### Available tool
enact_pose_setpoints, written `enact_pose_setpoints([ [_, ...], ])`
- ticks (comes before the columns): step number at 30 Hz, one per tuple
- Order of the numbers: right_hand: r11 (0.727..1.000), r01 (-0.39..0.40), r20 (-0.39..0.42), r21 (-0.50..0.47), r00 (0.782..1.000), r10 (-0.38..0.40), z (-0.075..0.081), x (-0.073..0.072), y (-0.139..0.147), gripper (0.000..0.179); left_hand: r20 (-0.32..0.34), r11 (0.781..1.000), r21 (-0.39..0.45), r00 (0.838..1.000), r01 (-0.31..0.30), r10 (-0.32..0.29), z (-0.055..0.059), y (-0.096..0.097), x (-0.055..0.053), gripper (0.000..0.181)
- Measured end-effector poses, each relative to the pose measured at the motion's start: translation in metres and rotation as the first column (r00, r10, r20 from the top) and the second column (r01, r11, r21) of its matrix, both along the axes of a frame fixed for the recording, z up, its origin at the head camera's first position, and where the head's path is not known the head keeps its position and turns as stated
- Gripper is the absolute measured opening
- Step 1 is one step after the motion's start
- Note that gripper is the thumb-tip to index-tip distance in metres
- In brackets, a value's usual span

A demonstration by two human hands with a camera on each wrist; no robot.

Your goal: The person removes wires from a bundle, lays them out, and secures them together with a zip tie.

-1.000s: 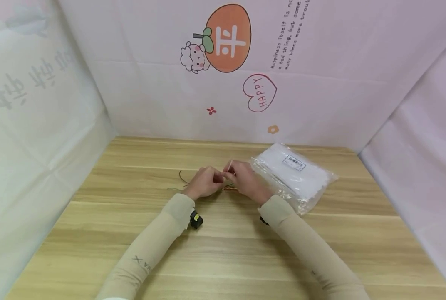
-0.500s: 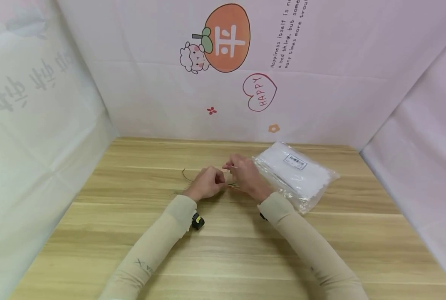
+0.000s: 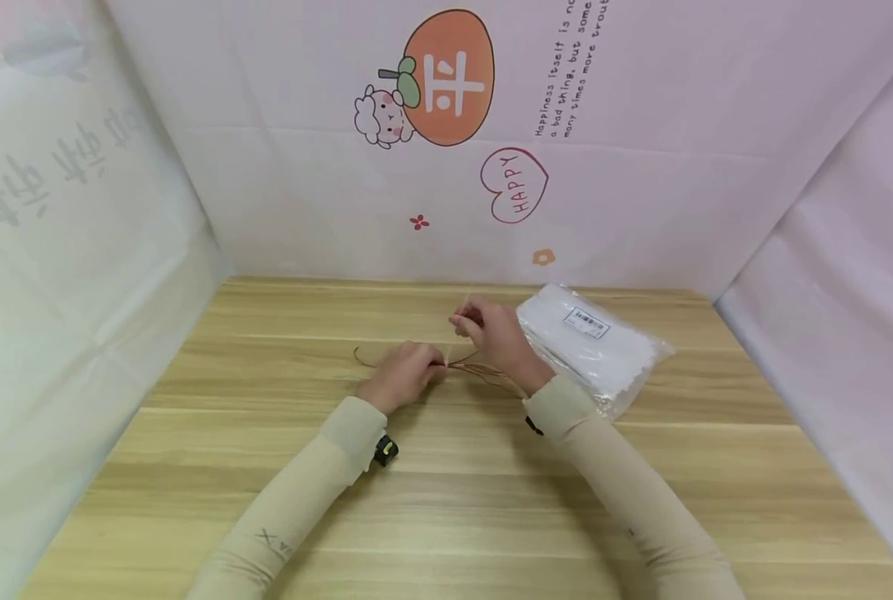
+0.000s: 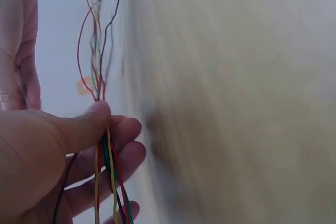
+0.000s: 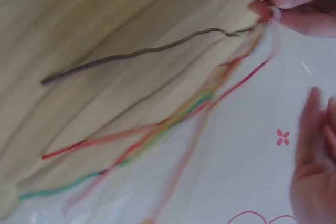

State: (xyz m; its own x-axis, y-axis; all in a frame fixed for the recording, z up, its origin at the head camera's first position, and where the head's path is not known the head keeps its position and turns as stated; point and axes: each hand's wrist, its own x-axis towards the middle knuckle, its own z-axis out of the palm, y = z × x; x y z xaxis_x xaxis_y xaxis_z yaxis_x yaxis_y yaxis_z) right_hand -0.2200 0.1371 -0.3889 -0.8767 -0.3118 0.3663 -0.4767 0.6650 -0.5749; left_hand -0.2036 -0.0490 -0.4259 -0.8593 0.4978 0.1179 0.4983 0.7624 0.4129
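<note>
Thin coloured wires in a bundle (image 3: 478,367) run through my left hand (image 3: 404,375), pinched between thumb and forefinger. Red, green, yellow and dark lengths of the wires (image 4: 116,174) hang past the fingers in the left wrist view, and other ends stick up above the thumb. Blurred loose ends of the wires (image 5: 139,52) fan out in the right wrist view. My right hand (image 3: 501,337) is raised just beyond the bundle, apart from the left. Its thumb and forefinger seem to hold a thin pale strand (image 3: 468,294), too fine to make out in kind.
A clear plastic bag (image 3: 600,346) with white contents and a barcode label lies right beside the right hand. The wooden table (image 3: 446,500) ends at a printed white cloth (image 3: 304,208) behind and at the sides.
My right hand has moved up and away from the left hand, leaving more of the wires visible between them. The left hand keeps its pinch and has shifted only slightly.
</note>
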Motion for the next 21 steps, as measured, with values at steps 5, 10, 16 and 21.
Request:
enact_pose_setpoints([
  [5, 0.982, -0.075, 0.098, 0.171, 0.993, 0.059, 0.005, 0.010, -0.004, 0.026, -0.036, 0.991, -0.133, 0.999, -0.017, 0.012, 0.006, -0.001, -0.001, 0.017],
  [10, 0.829, -0.143, 0.024, 0.541, 0.988, 0.154, -0.005, 0.026, -0.007, 0.022, -0.029, 0.990, -0.142, 1.000, 0.002, -0.006, 0.016, -0.004, 0.001, 0.005],
  [16, 0.709, -0.055, -0.102, 0.703, 0.979, 0.177, -0.017, 0.033, -0.010, 0.012, -0.026, 0.990, -0.111, 0.996, 0.082, -0.085, 0.025, -0.013, 0.008, 0.021],
  [21, 0.751, -0.043, -0.166, 0.659, 0.965, 0.201, -0.021, 0.032, -0.006, 0.014, -0.170, 0.972, -0.184, 0.969, 0.149, -0.181, 0.029, -0.020, 0.013, 0.011],
])
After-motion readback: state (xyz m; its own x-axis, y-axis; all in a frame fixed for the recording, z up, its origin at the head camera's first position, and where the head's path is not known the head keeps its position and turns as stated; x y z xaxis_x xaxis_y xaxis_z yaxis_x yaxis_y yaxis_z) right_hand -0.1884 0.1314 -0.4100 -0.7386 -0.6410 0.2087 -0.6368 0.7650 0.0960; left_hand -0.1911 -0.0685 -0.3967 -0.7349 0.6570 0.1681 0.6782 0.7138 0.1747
